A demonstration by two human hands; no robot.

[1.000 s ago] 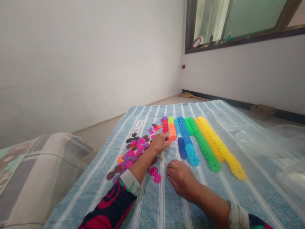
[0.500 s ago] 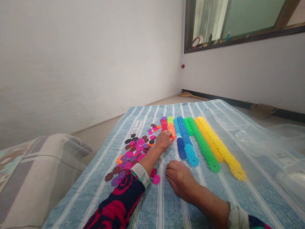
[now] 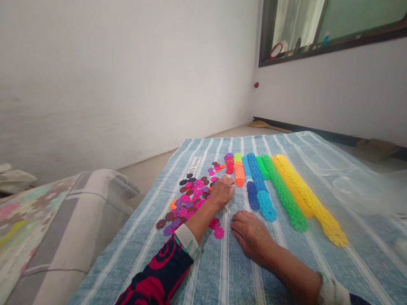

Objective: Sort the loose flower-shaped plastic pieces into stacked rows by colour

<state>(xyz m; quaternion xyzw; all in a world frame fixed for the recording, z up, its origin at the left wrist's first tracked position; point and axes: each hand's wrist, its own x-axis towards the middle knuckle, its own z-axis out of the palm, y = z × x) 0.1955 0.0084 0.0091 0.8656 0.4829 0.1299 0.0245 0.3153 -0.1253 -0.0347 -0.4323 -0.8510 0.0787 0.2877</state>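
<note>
We see pale walls (image 3: 143,72) meeting in a corner (image 3: 251,101), a dark-framed window (image 3: 359,27) upper right, black skirting (image 3: 337,134) beneath, pale floor (image 3: 151,171) and, at left, what may be a bed (image 3: 104,201), in soft light.

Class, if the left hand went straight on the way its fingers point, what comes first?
The left hand would probably meet the near end of the orange row first, though depth is unclear.
</note>
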